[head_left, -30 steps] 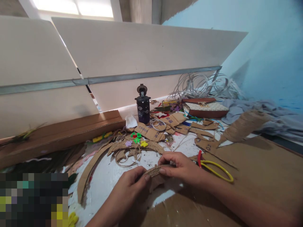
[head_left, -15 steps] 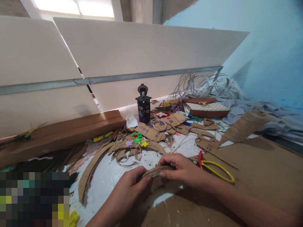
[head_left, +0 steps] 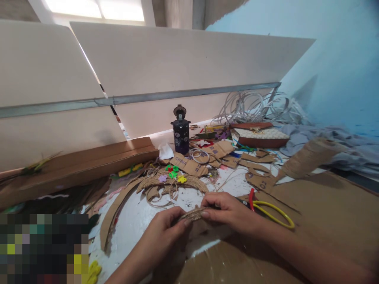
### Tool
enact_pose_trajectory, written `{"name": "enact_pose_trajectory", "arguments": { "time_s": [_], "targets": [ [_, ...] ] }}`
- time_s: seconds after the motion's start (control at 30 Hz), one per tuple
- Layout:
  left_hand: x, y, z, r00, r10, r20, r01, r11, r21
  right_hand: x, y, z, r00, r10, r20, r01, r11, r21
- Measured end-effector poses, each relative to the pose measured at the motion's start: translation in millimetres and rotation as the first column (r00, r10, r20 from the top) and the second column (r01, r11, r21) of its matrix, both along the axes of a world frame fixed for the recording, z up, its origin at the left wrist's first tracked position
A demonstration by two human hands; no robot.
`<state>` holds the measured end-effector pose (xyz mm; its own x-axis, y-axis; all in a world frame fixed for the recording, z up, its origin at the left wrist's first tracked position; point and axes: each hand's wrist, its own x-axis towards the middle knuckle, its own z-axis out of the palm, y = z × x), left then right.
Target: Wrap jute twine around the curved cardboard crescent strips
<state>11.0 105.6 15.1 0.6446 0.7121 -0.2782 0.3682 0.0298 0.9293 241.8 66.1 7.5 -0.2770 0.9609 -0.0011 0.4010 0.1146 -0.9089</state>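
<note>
A short curved strip wrapped in jute twine (head_left: 194,215) is held between my two hands, just above the white work surface. My left hand (head_left: 170,225) pinches its left end between thumb and fingers. On the right end, my right hand (head_left: 223,209) closes with the thumb in front and the fingers behind. Beyond the hands lies a twine-covered arc (head_left: 189,185) with small purple, yellow, green and red flowers on it. Scissors with red and yellow handles (head_left: 274,213) rest beside my right hand, their blades partly hidden by it.
A bare cardboard arc (head_left: 115,217) curves at the left. Behind stand a dark bottle (head_left: 181,136) with its lid up and cardboard scraps (head_left: 189,163). At the right are a twine cone (head_left: 310,157), a cardboard sheet (head_left: 334,221) and a white-and-brown purse (head_left: 257,136).
The whole view has shifted slightly. My right hand has slid a little to the right along the twine-wrapped strip; both hands keep their hold on it.
</note>
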Motion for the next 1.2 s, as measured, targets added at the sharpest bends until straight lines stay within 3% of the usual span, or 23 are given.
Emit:
{"name": "enact_pose_trajectory", "arguments": {
  "time_s": [0.17, 0.27, 0.43, 0.53, 0.63, 0.73, 0.9, 1.2],
  "targets": [
    [0.5, 0.4, 3.2, 0.999, -0.053, -0.012, 0.053, 0.997, 0.062, -1.2, -2.6, 6.1, 0.999, 0.025, 0.044, -0.026, 0.999, 0.024],
    [-1.6, 5.5, 2.0, 0.999, 0.039, -0.013, -0.039, 0.998, 0.040, 1.7, -0.2, 4.6, 0.998, -0.007, -0.059, 0.006, 1.000, -0.023],
    [-5.6, 13.6, 1.0, 0.980, 0.169, 0.102, -0.167, 0.986, -0.032, 9.1, 8.4, 1.7, 0.942, -0.189, -0.278, 0.175, 0.982, -0.075],
    [-4.6, 11.6, 3.9, 0.986, 0.108, 0.130, -0.105, 0.994, -0.026, 6.8, 8.4, -1.5, 0.919, -0.211, -0.333, 0.168, 0.974, -0.154],
    [-1.0, 5.6, 4.8, 0.997, 0.029, 0.072, -0.032, 0.998, 0.045, -0.4, 4.0, -6.5, 0.920, -0.173, -0.352, 0.092, 0.968, -0.235],
    [3.1, 1.1, 2.2, 0.999, 0.023, 0.034, -0.026, 0.997, 0.072, -6.3, 0.6, -9.2, 0.923, -0.122, -0.365, 0.015, 0.959, -0.283],
    [3.8, 5.0, -5.0, 0.995, 0.082, 0.047, -0.082, 0.997, -0.016, -3.0, 5.7, -9.5, 0.868, -0.230, -0.441, 0.138, 0.963, -0.233],
    [6.9, -3.5, -3.3, 0.997, 0.004, 0.072, -0.006, 1.000, 0.024, -8.1, 2.0, -14.0, 0.948, -0.114, -0.297, 0.029, 0.961, -0.276]
  ]
}}
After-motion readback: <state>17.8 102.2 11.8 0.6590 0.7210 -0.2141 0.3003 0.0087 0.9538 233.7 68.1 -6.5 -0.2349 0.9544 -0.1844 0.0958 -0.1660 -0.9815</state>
